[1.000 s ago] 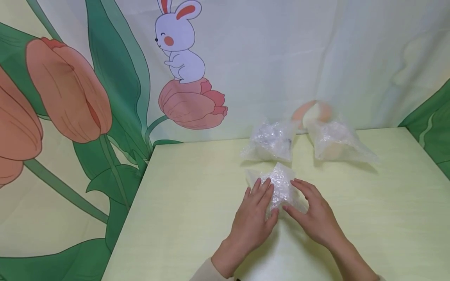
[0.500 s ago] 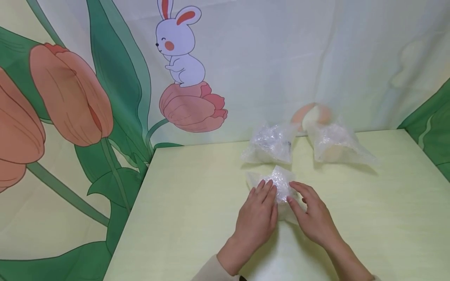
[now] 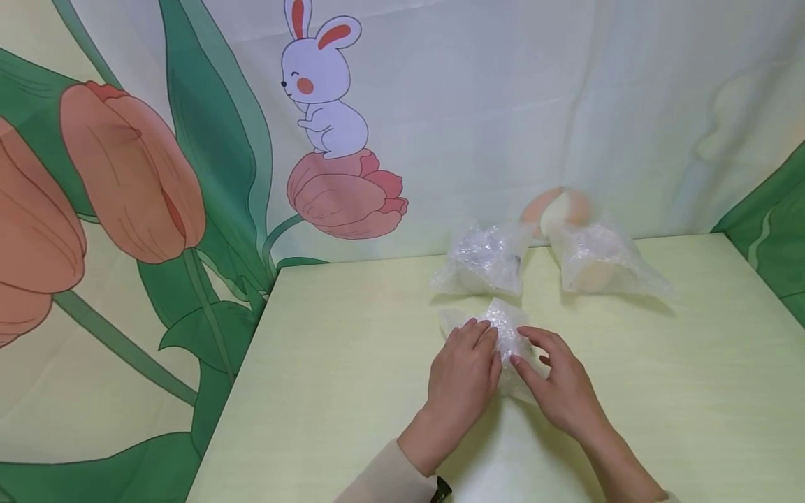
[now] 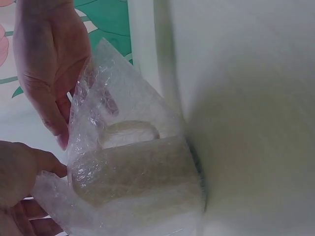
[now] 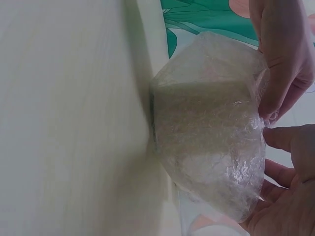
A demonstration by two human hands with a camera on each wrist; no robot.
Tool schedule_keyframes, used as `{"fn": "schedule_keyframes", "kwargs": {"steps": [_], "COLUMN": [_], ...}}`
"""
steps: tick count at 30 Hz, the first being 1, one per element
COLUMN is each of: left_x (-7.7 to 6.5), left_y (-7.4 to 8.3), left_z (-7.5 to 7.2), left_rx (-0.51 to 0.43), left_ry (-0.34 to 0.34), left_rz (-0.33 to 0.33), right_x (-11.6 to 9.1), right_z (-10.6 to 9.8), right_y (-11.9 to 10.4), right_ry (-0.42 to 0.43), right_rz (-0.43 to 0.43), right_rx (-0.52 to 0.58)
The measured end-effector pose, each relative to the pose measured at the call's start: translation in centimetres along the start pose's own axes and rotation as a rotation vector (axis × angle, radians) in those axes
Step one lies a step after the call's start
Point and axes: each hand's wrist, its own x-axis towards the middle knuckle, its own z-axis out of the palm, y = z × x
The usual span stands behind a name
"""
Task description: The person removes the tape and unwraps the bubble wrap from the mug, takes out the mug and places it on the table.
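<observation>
A mug in bubble wrap (image 3: pixel 506 342) stands on the table between the hands. Through the wrap its body and handle (image 4: pixel 130 130) show in the left wrist view. The left hand (image 3: pixel 462 374) bends its fingers over the left side of the wrap; in the right wrist view its thumb and fingertips pinch the film (image 5: pixel 263 105) at the top. From the right side, the right hand (image 3: pixel 562 384) holds the wrap between a curved thumb and fingers. Its thumb (image 5: pixel 278 139) touches the upper edge of the film. Some fingertips are hidden behind the wrap.
Two more bubble-wrapped things stand at the back of the table (image 3: pixel 339 335): one (image 3: pixel 484 262) straight behind the mug, another (image 3: pixel 597 258) farther right with a beige shape inside. A printed cloth (image 3: pixel 465 105) with tulips and a rabbit hangs behind the table.
The left hand has shifted slightly to the right, with its fingers more bent and its thumb drawn up alongside. The right hand has barely moved, and the wrapped mug stays in place.
</observation>
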Motion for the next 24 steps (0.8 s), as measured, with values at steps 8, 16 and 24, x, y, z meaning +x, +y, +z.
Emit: {"fn": "schedule_keyframes", "kwargs": {"steps": [8,16,24], "left_x": [1.3,2.5,3.0], "left_y": [0.2,0.4,0.9], "left_z": [-0.3,0.0,0.1], "left_rx": [0.029,0.047,0.093], "left_ry": [-0.025,-0.002,-0.061], "left_rz": [0.034,0.108,0.142], "right_x": [0.2,0.2,0.2], "right_z": [-0.2,-0.2,-0.2], "right_y": [0.2,0.4,0.7], "right_ry": [-0.025,-0.009,-0.003], "right_rz": [0.045,0.057,0.063], "right_rx": [0.005,0.032,0.043]}}
